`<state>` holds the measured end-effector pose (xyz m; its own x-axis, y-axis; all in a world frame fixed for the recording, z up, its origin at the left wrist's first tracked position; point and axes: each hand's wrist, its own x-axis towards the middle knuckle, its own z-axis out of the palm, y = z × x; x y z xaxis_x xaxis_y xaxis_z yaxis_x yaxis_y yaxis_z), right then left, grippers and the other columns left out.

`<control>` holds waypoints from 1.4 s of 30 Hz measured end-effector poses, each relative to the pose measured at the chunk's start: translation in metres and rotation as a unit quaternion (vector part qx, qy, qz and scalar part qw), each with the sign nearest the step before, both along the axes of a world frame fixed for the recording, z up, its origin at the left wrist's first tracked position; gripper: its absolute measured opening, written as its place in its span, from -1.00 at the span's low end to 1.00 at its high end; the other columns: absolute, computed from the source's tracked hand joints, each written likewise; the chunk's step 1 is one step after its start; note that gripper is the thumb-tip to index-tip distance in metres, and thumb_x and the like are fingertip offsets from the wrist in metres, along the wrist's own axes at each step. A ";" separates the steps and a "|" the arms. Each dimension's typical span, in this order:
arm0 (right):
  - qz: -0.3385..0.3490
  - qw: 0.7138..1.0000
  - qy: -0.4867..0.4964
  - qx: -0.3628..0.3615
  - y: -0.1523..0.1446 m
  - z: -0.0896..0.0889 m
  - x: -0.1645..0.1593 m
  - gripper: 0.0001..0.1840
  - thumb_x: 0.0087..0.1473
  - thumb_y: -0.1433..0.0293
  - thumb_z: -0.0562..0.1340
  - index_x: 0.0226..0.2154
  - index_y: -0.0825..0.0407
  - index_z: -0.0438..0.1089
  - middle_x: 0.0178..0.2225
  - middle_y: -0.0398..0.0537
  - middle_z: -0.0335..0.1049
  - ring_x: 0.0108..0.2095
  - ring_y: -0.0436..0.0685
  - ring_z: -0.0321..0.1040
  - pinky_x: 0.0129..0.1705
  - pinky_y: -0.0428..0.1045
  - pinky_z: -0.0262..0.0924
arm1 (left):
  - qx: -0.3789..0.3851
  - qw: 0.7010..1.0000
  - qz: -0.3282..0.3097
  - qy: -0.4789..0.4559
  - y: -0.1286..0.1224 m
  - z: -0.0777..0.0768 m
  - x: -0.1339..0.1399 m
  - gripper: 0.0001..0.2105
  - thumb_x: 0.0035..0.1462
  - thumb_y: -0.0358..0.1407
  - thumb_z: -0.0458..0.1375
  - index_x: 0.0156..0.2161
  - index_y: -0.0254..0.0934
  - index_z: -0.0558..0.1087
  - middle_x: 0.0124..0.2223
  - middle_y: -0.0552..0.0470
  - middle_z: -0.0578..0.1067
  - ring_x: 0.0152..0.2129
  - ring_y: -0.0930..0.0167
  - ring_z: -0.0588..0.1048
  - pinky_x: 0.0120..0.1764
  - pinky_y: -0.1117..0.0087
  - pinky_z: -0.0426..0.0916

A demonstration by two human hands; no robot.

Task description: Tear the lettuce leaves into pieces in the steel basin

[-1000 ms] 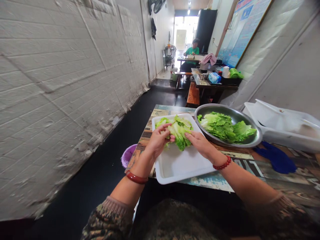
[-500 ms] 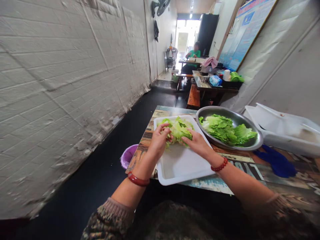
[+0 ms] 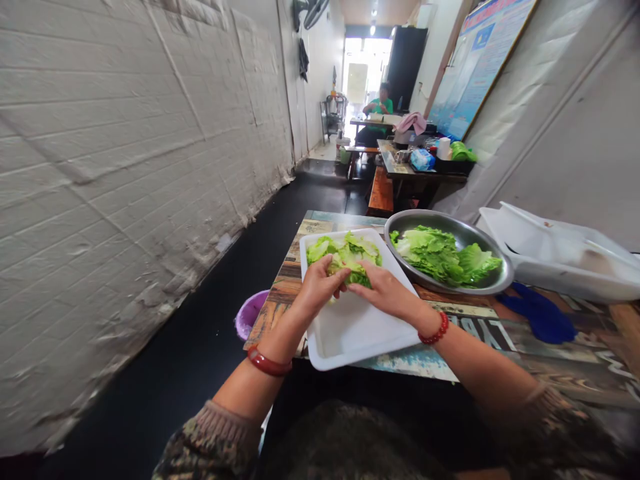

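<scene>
Several lettuce leaves (image 3: 363,247) lie bunched in the far part of a white tray (image 3: 363,333), where the left hand (image 3: 320,285) and the right hand (image 3: 383,288) both grasp the near side of the pile, their fingers (image 3: 369,269) close together and partly hidden among the greens; whether the two hands touch cannot be told. A red bangle (image 3: 269,361) is worn behind the left hand and a red beaded bracelet (image 3: 435,328) behind the right hand. The tray rests on a patterned desk (image 3: 287,283). Just to its right stands a wide steel bowl (image 3: 464,235) holding loose leafy greens (image 3: 435,253). Farther right are white plastic containers (image 3: 560,257), with a blue glove (image 3: 543,313) lying in front of them. A purple bucket (image 3: 247,319) shows low beside the desk's left edge. Toward the back, a wooden bench (image 3: 381,192) stands by a second desk (image 3: 393,159), which bears a pink cloth (image 3: 413,123) and a blue-and-white packet (image 3: 423,159). Beyond it sits a person in green (image 3: 385,105).
</scene>
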<state>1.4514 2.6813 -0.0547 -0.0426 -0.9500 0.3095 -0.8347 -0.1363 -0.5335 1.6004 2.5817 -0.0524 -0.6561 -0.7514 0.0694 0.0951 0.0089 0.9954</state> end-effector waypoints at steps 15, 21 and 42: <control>0.015 0.979 0.199 0.040 -0.008 -0.003 -0.003 -0.84 0.31 0.34 0.11 -0.20 0.11 0.31 -0.27 0.06 0.45 -0.25 0.17 0.43 -0.22 0.04 0.31 | -0.101 0.979 -0.065 -0.162 -0.013 -0.003 -0.010 -0.74 -0.03 -0.18 0.28 -0.28 -0.31 0.42 -0.62 0.10 0.46 -0.71 0.44 0.40 -0.65 0.48 0.29; 0.036 0.982 0.186 0.021 0.003 -0.020 0.001 -0.88 0.27 0.50 0.05 -0.25 0.08 0.29 -0.36 -0.03 0.40 -0.36 0.12 0.35 -0.29 0.03 0.24 | -0.192 0.955 -0.129 -0.185 -0.008 0.006 0.002 -0.88 0.16 -0.26 0.15 -0.34 -0.27 0.45 -0.50 0.04 0.48 -0.60 0.43 0.46 -0.53 0.45 0.35; 0.098 0.903 -0.345 0.238 0.015 0.089 -0.007 -0.59 0.36 0.16 -0.07 -0.35 0.03 0.29 -0.41 -0.10 0.33 -0.39 0.04 0.24 -0.28 -0.04 0.15 | 0.367 0.889 -0.169 -0.215 -0.001 0.095 -0.004 -0.60 0.00 0.01 0.30 -0.41 -0.27 0.31 -0.65 0.16 0.35 -0.77 0.60 0.20 -0.71 0.59 0.03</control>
